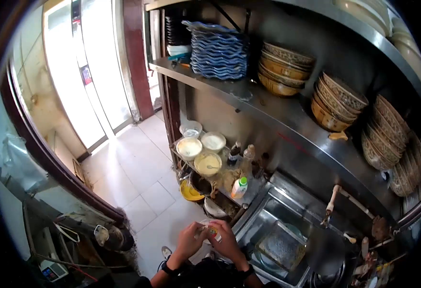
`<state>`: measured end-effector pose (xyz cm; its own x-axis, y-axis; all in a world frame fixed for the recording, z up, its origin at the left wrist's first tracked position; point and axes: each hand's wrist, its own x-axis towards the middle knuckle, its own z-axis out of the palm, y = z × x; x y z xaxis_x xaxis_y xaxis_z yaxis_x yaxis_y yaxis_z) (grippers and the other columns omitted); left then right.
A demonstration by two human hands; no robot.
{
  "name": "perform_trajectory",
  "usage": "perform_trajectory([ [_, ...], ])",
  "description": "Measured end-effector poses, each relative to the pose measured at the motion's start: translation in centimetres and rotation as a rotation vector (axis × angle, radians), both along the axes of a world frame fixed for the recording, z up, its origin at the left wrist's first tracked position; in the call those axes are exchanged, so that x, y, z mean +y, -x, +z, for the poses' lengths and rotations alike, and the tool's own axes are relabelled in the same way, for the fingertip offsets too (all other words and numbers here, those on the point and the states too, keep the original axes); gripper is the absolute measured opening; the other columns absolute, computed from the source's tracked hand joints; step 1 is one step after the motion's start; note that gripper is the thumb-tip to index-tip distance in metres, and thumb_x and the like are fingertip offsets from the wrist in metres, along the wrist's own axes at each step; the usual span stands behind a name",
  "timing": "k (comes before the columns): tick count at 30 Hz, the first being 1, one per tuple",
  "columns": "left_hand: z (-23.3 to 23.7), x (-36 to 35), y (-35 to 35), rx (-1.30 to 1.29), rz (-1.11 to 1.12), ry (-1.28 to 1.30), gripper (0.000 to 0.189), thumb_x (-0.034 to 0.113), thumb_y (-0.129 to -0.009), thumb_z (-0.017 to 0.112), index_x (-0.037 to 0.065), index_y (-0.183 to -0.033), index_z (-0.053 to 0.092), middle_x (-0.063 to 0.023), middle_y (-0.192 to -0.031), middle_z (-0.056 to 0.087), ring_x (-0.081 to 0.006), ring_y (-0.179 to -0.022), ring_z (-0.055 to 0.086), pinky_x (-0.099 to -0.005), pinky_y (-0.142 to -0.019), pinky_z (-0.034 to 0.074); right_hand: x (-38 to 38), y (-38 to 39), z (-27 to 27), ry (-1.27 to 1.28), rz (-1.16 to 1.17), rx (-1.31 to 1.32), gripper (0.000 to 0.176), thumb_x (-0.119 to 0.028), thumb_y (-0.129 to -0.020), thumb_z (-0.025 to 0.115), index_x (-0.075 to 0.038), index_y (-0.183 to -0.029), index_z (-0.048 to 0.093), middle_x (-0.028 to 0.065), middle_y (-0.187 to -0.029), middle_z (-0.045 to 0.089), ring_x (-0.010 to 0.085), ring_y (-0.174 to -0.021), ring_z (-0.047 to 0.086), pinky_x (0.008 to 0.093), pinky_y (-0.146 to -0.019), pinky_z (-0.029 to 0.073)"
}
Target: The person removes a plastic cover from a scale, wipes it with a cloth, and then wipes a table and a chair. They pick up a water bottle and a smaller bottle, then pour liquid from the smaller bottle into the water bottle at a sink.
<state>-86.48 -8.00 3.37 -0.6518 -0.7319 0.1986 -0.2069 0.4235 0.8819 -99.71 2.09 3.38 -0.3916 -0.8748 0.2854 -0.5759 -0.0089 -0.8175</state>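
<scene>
My left hand (190,244) and my right hand (227,244) meet in front of my body at the bottom middle, fingers bent and pressed together. Between them is a small colourful thing (214,232) with pink, yellow and green patches, perhaps a packet; the fingers cover most of it. Beyond the fingertips stands a low shelf with a green-capped white bottle (239,187), a bowl of yellowish stuff with a spoon (207,163) and a bowl of white powder (189,148). Black bands circle both wrists.
On my right is a metal sink (268,211) with a tray (281,246) in it and a tap (331,206) above. Overhead, a steel shelf (249,98) bears blue wavy plates (219,53) and stacked patterned bowls (285,69). Tiled floor (141,187) lies left, towards a bright door.
</scene>
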Motion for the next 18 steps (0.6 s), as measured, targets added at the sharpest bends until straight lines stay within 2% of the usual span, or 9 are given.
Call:
perform_trajectory([
  [2, 0.8, -0.2, -0.3, -0.011, 0.013, 0.024, 0.021, 0.021, -0.084, 0.072, 0.004, -0.091, 0.062, -0.0145, -0.083, 0.066, -0.0317, -0.074, 0.066, -0.0378, -0.065, 0.051, -0.2, 0.0, -0.8, 0.021, 0.025, 0.019, 0.03, -0.014, -0.087, 0.069, -0.003, -0.113, 0.059, 0.015, -0.119, 0.057, 0.0325, -0.114, 0.056, 0.0384, -0.096, 0.045],
  [3, 1.0, -0.2, -0.5, -0.011, 0.024, 0.032, 0.021, 0.021, -0.083, 0.072, 0.004, -0.09, 0.062, -0.0144, -0.081, 0.066, -0.0318, -0.074, 0.066, -0.0379, -0.064, 0.051, -0.5, 0.1, -1.6, 0.097, 0.04, 0.062, 0.029, -0.017, -0.088, 0.069, -0.004, -0.112, 0.058, 0.0168, -0.117, 0.058, 0.0363, -0.108, 0.057, 0.0429, -0.089, 0.047],
  [6, 0.1, -0.1, -1.0, 0.014, 0.046, 0.071, 0.024, 0.023, -0.083, 0.073, 0.004, -0.089, 0.061, -0.0148, -0.076, 0.065, -0.0326, -0.071, 0.066, -0.0384, -0.061, 0.051, -0.8, -0.8, -0.2, 0.047, 0.007, 0.049, 0.023, -0.02, -0.088, 0.069, -0.002, -0.098, 0.06, 0.0151, -0.109, 0.062, 0.0345, -0.102, 0.06, 0.0434, -0.089, 0.047],
  [8, 0.2, -0.1, -1.3, -0.032, 0.053, 0.063, 0.026, 0.025, -0.083, 0.073, 0.004, -0.09, 0.061, -0.015, -0.075, 0.066, -0.0331, -0.07, 0.067, -0.0387, -0.059, 0.051, -0.8, -0.9, -0.7, 0.107, 0.001, 0.08, 0.017, -0.012, -0.085, 0.069, -0.003, -0.096, 0.06, 0.0122, -0.105, 0.063, 0.0303, -0.098, 0.062, 0.0378, -0.083, 0.049],
  [9, 0.1, -0.5, -1.3, 0.045, 0.032, 0.122, 0.029, 0.028, -0.083, 0.074, 0.005, -0.094, 0.061, -0.015, -0.074, 0.066, -0.0333, -0.069, 0.067, -0.0388, -0.059, 0.051, -0.8, -0.9, -1.0, 0.137, -0.005, 0.097, 0.016, -0.008, -0.083, 0.069, -0.004, -0.095, 0.06, 0.0107, -0.103, 0.064, 0.0282, -0.097, 0.063, 0.035, -0.08, 0.05],
  [12, 0.3, -0.3, -1.9, -0.096, 0.013, -0.096, 0.031, 0.028, -0.082, 0.075, 0.005, -0.099, 0.062, -0.0151, -0.08, 0.067, -0.0331, -0.074, 0.067, -0.0389, -0.063, 0.052, -0.7, -0.8, -1.8, 0.068, -0.033, 0.059, 0.013, -0.008, -0.083, 0.069, -0.005, -0.092, 0.059, 0.0091, -0.1, 0.065, 0.0243, -0.087, 0.064, 0.0318, -0.069, 0.051],
  [13, 0.0, -0.5, -2.0, -0.058, 0.0, -0.064, 0.031, 0.028, -0.082, 0.075, 0.005, -0.1, 0.062, -0.0149, -0.083, 0.067, -0.0328, -0.076, 0.067, -0.0388, -0.065, 0.052, -0.9, -0.8, -2.1, 0.064, -0.041, 0.046, 0.015, -0.007, -0.083, 0.07, -0.004, -0.091, 0.058, 0.0093, -0.099, 0.065, 0.0211, -0.08, 0.063, 0.0293, -0.061, 0.049],
  [16, -1.0, -1.0, -2.6, 0.021, -0.048, -0.013, 0.031, 0.025, -0.082, 0.075, 0.005, -0.103, 0.062, -0.0144, -0.092, 0.068, -0.0315, -0.082, 0.067, -0.0381, -0.07, 0.053, -0.7, -1.3, -1.2, 0.027, -0.103, -0.073, 0.017, -0.007, -0.082, 0.071, -0.003, -0.09, 0.056, 0.0098, -0.099, 0.066, 0.02, -0.078, 0.063, 0.0291, -0.062, 0.049],
  [18, -1.1, -1.5, -2.8, 0.043, -0.091, -0.03, 0.03, 0.022, -0.083, 0.074, 0.005, -0.104, 0.062, -0.014, -0.096, 0.067, -0.0301, -0.085, 0.067, -0.0374, -0.073, 0.052, -1.0, -1.0, -2.7, 0.035, -0.116, -0.037, 0.031, -0.034, -0.087, 0.066, -0.005, -0.096, 0.058, 0.0145, -0.095, 0.062, 0.024, -0.081, 0.06, 0.0358, -0.069, 0.047],
])
